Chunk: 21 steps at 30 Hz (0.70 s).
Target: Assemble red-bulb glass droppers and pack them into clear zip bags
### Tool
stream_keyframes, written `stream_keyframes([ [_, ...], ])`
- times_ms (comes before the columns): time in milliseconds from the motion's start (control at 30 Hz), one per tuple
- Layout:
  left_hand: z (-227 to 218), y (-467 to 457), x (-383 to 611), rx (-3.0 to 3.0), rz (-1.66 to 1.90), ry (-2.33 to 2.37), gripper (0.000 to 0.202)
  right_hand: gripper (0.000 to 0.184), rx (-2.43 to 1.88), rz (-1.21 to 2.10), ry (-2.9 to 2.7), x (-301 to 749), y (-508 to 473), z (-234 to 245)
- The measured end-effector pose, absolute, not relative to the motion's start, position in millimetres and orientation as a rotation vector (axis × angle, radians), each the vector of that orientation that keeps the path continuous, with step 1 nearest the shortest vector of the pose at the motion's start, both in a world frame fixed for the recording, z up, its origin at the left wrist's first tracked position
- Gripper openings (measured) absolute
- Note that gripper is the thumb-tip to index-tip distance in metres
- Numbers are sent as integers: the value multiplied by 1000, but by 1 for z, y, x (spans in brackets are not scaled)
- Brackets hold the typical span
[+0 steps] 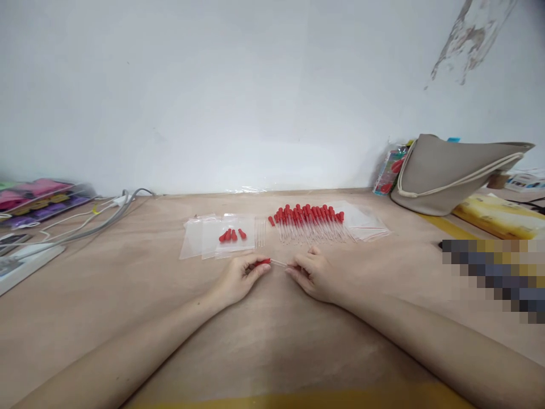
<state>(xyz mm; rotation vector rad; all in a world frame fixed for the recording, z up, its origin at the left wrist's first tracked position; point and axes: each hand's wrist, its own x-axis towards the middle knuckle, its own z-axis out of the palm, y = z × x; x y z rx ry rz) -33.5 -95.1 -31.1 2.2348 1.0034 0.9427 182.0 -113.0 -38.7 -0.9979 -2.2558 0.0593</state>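
Both hands hold one dropper (272, 262) low over the brown table (128, 295). My left hand (240, 278) pinches its red rubber bulb. My right hand (310, 274) pinches the clear glass tube at the other end. Just beyond the hands lies a row of several red-capped droppers (309, 222). To the left of that row, a few loose red bulbs (232, 234) rest on clear zip bags (213, 236), and a few bare glass tubes (260, 232) lie beside them.
A grey bag (447, 173) with a cord handle stands at the back right, with a colourful packet (389, 169) and a yellow object (496, 217) near it. White cables (97, 221) and a tray of coloured items (38, 199) sit at the left. A white wall rises behind.
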Motion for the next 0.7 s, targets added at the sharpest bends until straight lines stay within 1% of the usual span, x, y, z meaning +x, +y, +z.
stream_keyframes([
  [233, -24, -101, -36, 2410, 842, 871, 20, 16, -911, 101, -2395, 189, -112, -23],
  [367, -25, -102, -34, 2478, 788, 844, 21, 18, -908, 80, -2441, 195, -108, -19],
  [700, -29, -101, -34, 2533, 749, 942, 21, 23, -984, -136, -2459, 189, -114, -14],
])
